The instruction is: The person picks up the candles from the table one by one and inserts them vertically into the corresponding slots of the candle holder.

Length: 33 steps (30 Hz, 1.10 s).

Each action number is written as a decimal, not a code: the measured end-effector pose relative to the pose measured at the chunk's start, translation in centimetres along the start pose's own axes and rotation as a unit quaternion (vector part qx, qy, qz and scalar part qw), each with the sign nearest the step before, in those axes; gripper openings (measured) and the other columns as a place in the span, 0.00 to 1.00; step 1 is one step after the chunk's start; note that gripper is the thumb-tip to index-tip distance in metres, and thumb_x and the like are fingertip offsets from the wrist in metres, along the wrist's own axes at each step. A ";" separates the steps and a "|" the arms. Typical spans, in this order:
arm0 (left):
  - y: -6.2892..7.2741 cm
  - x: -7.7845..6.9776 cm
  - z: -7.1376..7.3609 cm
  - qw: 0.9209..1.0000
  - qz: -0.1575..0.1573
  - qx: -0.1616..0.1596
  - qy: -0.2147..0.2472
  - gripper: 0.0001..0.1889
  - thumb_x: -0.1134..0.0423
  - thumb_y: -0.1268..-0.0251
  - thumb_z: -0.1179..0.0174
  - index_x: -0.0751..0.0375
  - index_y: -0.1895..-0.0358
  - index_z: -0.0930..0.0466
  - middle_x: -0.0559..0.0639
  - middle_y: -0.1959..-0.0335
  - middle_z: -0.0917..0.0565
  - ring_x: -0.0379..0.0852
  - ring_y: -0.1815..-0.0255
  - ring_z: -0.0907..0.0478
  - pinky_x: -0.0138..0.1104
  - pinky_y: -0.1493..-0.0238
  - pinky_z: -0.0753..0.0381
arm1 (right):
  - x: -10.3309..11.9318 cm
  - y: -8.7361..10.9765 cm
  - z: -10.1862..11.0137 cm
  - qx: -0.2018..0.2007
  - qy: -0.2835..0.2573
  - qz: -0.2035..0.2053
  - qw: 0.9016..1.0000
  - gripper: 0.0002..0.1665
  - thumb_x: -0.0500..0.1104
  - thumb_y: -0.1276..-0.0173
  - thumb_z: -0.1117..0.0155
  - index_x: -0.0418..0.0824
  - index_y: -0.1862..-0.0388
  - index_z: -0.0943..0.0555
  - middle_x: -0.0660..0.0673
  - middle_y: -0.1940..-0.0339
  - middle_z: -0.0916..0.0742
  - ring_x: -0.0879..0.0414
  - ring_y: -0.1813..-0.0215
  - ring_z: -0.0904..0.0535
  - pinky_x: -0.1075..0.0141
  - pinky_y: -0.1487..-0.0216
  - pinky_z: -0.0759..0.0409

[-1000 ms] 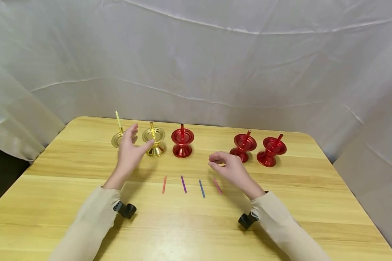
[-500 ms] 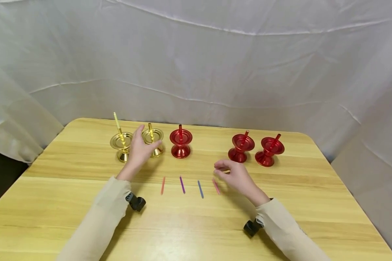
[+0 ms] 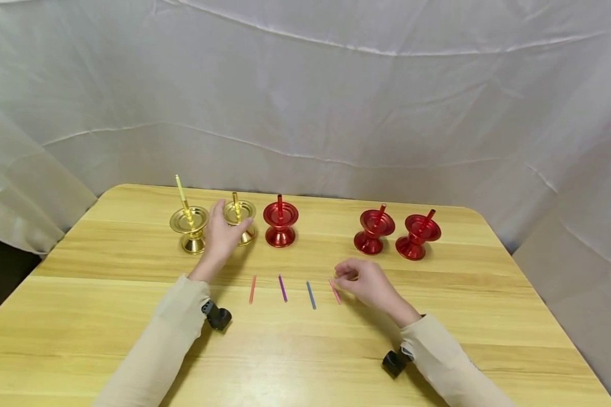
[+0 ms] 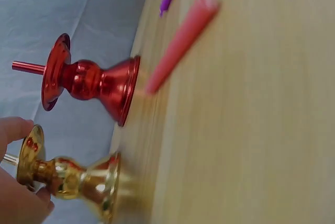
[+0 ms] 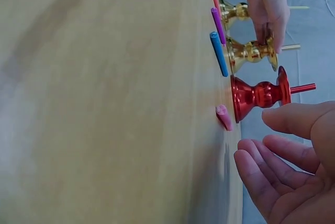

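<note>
My left hand [image 3: 221, 234] grips the dish of a gold candle holder [image 4: 73, 179], thumb and fingers on opposite sides of its rim. Just left stands a second gold candle holder [image 3: 189, 220] with a yellow candle [image 3: 180, 186] upright in its tube. My right hand [image 3: 369, 282] hangs loosely curled above the table, with nothing between thumb and fingers. Its fingertips overlap the far end of a pink candle [image 5: 224, 116] in the head view. A blue candle [image 3: 311, 295], a purple candle [image 3: 282, 288] and an orange-red candle [image 4: 183, 43] lie in a row to the left.
A red candle holder [image 3: 280, 226] stands right of the gold ones. Farther right are another red candle holder [image 3: 370, 233] and a third red candle holder [image 3: 414, 237]. Behind the wooden table [image 3: 285, 356] hangs a pale grey cloth [image 3: 305, 102].
My left hand has moved right from the holder with the yellow candle to the other gold holder's dish. My right hand has come down and nearer, towards the pink candle.
</note>
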<state>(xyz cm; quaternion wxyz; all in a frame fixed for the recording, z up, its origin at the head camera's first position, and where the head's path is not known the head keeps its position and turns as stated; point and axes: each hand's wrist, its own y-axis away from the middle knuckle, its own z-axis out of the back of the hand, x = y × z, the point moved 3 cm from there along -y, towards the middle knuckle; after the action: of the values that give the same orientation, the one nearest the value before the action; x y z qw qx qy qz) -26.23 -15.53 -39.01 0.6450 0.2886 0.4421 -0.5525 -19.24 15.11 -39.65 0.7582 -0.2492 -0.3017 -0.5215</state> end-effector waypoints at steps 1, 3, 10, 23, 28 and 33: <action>0.0 0.1 0.0 1.000 0.012 0.003 0.006 0.44 0.58 0.38 0.35 0.69 0.26 0.50 0.65 0.26 0.45 0.60 0.26 0.49 0.48 0.28 0.48 | 0.0 0.0 -0.1 0.003 0.002 -0.004 1.000 0.13 0.34 0.40 0.32 0.30 0.56 0.17 0.45 0.65 0.13 0.55 0.63 0.18 0.67 0.64 0.19; 0.0 0.4 0.0 0.999 0.033 0.006 0.017 0.44 0.56 0.38 0.34 0.67 0.25 0.49 0.65 0.26 0.44 0.60 0.26 0.48 0.48 0.28 0.47 | 0.0 0.0 -0.2 0.009 0.008 -0.010 1.000 0.13 0.36 0.39 0.31 0.30 0.57 0.17 0.46 0.65 0.13 0.56 0.63 0.18 0.68 0.65 0.20; -0.1 0.4 0.1 0.999 0.032 0.001 0.018 0.44 0.55 0.40 0.33 0.67 0.26 0.47 0.65 0.27 0.43 0.61 0.27 0.47 0.48 0.28 0.46 | 0.1 -0.1 -0.5 0.006 0.021 -0.034 0.999 0.11 0.39 0.41 0.28 0.33 0.61 0.15 0.50 0.70 0.14 0.59 0.66 0.19 0.67 0.63 0.20; -0.2 0.5 0.2 0.999 0.033 0.005 0.007 0.44 0.54 0.39 0.33 0.67 0.26 0.47 0.66 0.27 0.43 0.62 0.27 0.47 0.49 0.29 0.46 | 0.8 -0.7 -1.6 0.007 0.048 -0.052 0.997 0.10 0.35 0.48 0.24 0.36 0.70 0.18 0.52 0.78 0.19 0.62 0.74 0.25 0.68 0.69 0.24; -0.2 0.6 0.1 0.999 0.038 0.015 -0.001 0.44 0.54 0.38 0.35 0.67 0.25 0.49 0.65 0.26 0.44 0.62 0.27 0.48 0.49 0.28 0.47 | 0.9 -0.8 -1.7 0.028 0.063 -0.031 0.997 0.05 0.30 0.46 0.28 0.36 0.73 0.16 0.51 0.79 0.18 0.62 0.76 0.26 0.70 0.73 0.25; -0.2 0.7 -0.2 0.999 0.035 0.019 -0.002 0.44 0.54 0.37 0.35 0.67 0.25 0.50 0.65 0.26 0.44 0.61 0.27 0.48 0.49 0.28 0.47 | 1.6 -0.5 -1.7 0.017 0.118 0.016 0.993 0.06 0.27 0.45 0.31 0.37 0.75 0.16 0.51 0.78 0.16 0.62 0.72 0.25 0.68 0.68 0.24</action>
<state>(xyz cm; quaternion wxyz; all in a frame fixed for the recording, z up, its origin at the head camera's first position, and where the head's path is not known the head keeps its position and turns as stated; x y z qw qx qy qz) -26.43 -15.74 -39.65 0.6593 0.3149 0.4201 -0.5382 -18.91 12.81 -39.67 0.8010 -0.1783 -0.2151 -0.5295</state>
